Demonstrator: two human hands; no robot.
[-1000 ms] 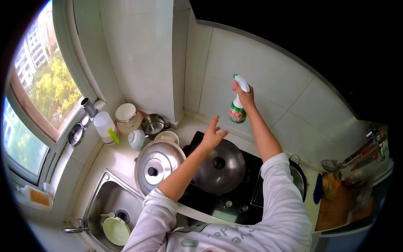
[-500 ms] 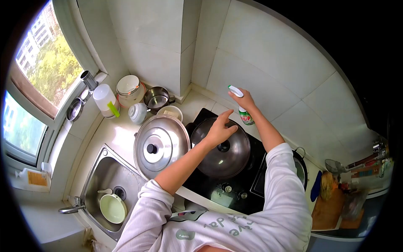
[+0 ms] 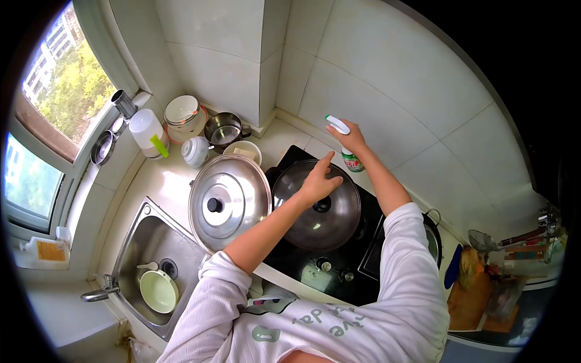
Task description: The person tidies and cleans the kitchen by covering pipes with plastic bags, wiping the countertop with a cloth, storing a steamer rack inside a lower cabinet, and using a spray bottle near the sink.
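My right hand is wrapped around the neck of a spray bottle, a green-labelled one with a white and green trigger head. It holds the bottle upright near the tiled wall, behind the stove, with the nozzle pointing left. My left hand is held with fingers spread above a dark lidded wok, and nothing is in it. Whether its fingers touch the lid I cannot tell. The wok stands on a black glass stove with knobs at the front. Left of it lies a large silver lid with a black knob.
A steel sink at left holds a pale green bowl under a faucet. Along the back stand a small steel pot, bowls and a white jug. A cutting board and strainer are at right.
The whole view has shifted slightly, so things appear a little higher and further left. Both hands keep nearly the same pose, the right one still gripping the spray bottle.
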